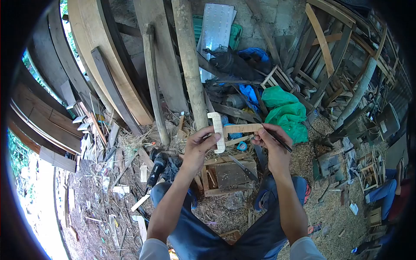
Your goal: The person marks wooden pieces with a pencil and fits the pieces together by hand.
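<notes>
My left hand (200,145) grips a pale, flat piece (218,132) with hooked ends and dark lines marked across it. Behind it and to its right runs a thin wooden strip (242,128), also crossed by pencil-like lines. The fingers of my right hand (273,142) are closed at the strip's right end. A dark pen or pencil (281,141) sticks out of that same hand, pointing down to the right. Whether the strip and the pale piece are joined is hidden. Below both hands stands a low wooden box (234,174) with a handsaw (245,168) lying on it.
A blue tape measure (242,146) lies beyond the box. An angle grinder (158,167) rests to the left. Long boards (108,56) lean at the back left, and a green sack (286,112) sits at the right. Another person (388,190) is at the far right edge.
</notes>
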Demonstrator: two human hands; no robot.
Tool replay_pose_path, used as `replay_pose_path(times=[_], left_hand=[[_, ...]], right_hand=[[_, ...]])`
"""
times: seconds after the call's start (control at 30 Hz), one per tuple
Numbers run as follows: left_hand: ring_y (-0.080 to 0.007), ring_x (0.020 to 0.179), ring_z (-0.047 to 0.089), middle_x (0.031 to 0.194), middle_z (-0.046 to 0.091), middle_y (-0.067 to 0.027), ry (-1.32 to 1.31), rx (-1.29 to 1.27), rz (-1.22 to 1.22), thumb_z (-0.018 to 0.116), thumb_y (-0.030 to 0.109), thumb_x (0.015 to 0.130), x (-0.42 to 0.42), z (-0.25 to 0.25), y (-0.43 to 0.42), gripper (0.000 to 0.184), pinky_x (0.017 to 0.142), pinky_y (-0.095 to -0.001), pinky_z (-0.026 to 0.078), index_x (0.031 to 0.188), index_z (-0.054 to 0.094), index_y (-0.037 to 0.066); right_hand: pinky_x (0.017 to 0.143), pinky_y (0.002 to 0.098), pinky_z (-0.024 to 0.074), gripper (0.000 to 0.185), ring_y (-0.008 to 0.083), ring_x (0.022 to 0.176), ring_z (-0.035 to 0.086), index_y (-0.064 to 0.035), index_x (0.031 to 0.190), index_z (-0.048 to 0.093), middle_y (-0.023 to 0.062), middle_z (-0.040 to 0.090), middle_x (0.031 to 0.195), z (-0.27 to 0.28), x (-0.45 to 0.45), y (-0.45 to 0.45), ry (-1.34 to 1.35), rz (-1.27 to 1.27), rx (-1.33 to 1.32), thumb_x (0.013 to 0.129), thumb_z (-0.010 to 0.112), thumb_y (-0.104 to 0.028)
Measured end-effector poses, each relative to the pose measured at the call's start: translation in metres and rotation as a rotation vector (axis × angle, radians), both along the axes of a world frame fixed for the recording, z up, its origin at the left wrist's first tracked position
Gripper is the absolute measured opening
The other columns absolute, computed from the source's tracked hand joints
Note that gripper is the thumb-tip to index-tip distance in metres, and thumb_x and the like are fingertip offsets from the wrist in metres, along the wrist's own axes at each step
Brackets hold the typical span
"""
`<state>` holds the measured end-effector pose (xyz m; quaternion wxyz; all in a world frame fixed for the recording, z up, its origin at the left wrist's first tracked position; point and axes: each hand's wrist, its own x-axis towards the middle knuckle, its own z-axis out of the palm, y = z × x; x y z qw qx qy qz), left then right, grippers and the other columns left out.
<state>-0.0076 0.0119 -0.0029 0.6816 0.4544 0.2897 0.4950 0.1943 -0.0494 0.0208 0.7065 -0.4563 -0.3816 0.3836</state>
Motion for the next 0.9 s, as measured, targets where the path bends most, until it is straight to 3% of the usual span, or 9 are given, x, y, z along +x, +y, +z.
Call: replay_pose_path(times=[0.13,0.27,0.37,0.43,0.47,0.57,0.67,0.8,0.9], left_hand=[[-0.0101,0.079,0.060,0.088,0.065,-0.0044,0.010,-0.125,0.027,0.065,0.012,0.085,0.003,-0.004,0.004,0.027,0.068,-0.0240,0.047,0.109,0.062,0.000],[-0.0106,0.079,0.060,0.087,0.064,-0.0037,0.255,-0.223,-0.004,0.063,0.017,0.086,0.007,-0.036,0.017,0.027,0.070,-0.0246,0.047,0.107,0.062,0.000],[-0.0098,0.075,0.059,0.087,0.064,-0.0049,0.332,-0.280,-0.054,0.064,0.018,0.085,0.016,-0.072,0.016,0.028,0.066,-0.0247,0.047,0.106,0.062,-0.001],[-0.0101,0.067,0.059,0.085,0.065,-0.0056,0.433,-0.299,-0.077,0.064,0.018,0.085,0.018,-0.104,0.015,0.028,0.059,-0.0247,0.047,0.104,0.062,-0.003],[-0.0115,0.062,0.061,0.078,0.066,-0.0062,0.519,-0.246,-0.090,0.066,0.020,0.083,0.015,-0.134,0.018,0.026,0.055,-0.0253,0.048,0.099,0.065,-0.001],[-0.0126,0.063,0.061,0.075,0.064,-0.0047,0.757,-0.292,-0.153,0.067,0.014,0.081,0.015,-0.180,0.003,0.018,0.057,-0.0236,0.047,0.092,0.064,-0.001],[-0.0156,0.063,0.063,0.075,0.066,-0.0084,0.866,-0.109,-0.124,0.069,0.016,0.079,0.014,-0.237,-0.016,0.020,0.054,-0.0248,0.047,0.086,0.065,-0.002],[-0.0196,0.067,0.066,0.081,0.068,-0.0115,1.186,0.169,-0.187,0.073,0.021,0.075,0.012,-0.248,-0.026,0.026,0.060,-0.0299,0.050,0.088,0.066,0.000],[-0.0225,0.075,0.067,0.082,0.068,-0.0135,1.142,0.089,-0.174,0.076,0.021,0.071,0.012,-0.248,-0.021,0.030,0.065,-0.0334,0.051,0.093,0.067,0.003]], right_hand=[[0.065,0.0293,0.0566,0.019,0.0147,0.073,0.064,0.0032,0.101,0.061,0.0115,0.065,0.084,-0.007,0.008,0.006,-0.065,-0.045,-0.057,0.085,0.063,-0.007],[0.060,0.0259,0.0551,0.018,0.0131,0.070,0.063,0.0054,0.098,0.062,0.0105,0.065,0.082,-0.047,0.021,0.022,-0.020,-0.007,-0.103,0.084,0.064,-0.006],[0.055,0.0244,0.0520,0.017,0.0105,0.067,0.061,0.0032,0.097,0.063,0.0074,0.064,0.079,-0.090,0.027,0.030,-0.040,0.023,-0.179,0.083,0.065,-0.006],[0.051,0.0235,0.0485,0.013,0.0085,0.063,0.058,0.0010,0.094,0.064,0.0049,0.063,0.076,-0.121,0.032,0.033,-0.221,-0.011,-0.247,0.082,0.066,-0.005],[0.051,0.0235,0.0485,0.013,0.0085,0.063,0.058,0.0010,0.094,0.064,0.0049,0.063,0.076,-0.134,0.033,0.030,-0.214,-0.009,-0.265,0.082,0.066,-0.005],[0.049,0.0227,0.0457,0.011,0.0070,0.059,0.056,0.0001,0.091,0.065,0.0026,0.062,0.072,-0.161,0.041,0.025,-0.284,-0.018,-0.301,0.081,0.066,-0.003],[0.047,0.0225,0.0428,0.010,0.0063,0.055,0.053,0.0010,0.090,0.065,0.0015,0.060,0.066,-0.186,0.046,0.019,-0.285,0.032,-0.405,0.081,0.067,-0.002],[0.046,0.0234,0.0401,0.010,0.0057,0.054,0.052,0.0005,0.091,0.065,0.0013,0.058,0.063,-0.206,0.048,0.007,-0.341,0.114,-0.424,0.081,0.066,-0.002],[0.047,0.0241,0.0402,0.011,0.0059,0.054,0.052,-0.0001,0.092,0.065,0.0018,0.059,0.064,-0.206,0.047,0.007,-0.352,0.162,-0.445,0.082,0.065,-0.002]])
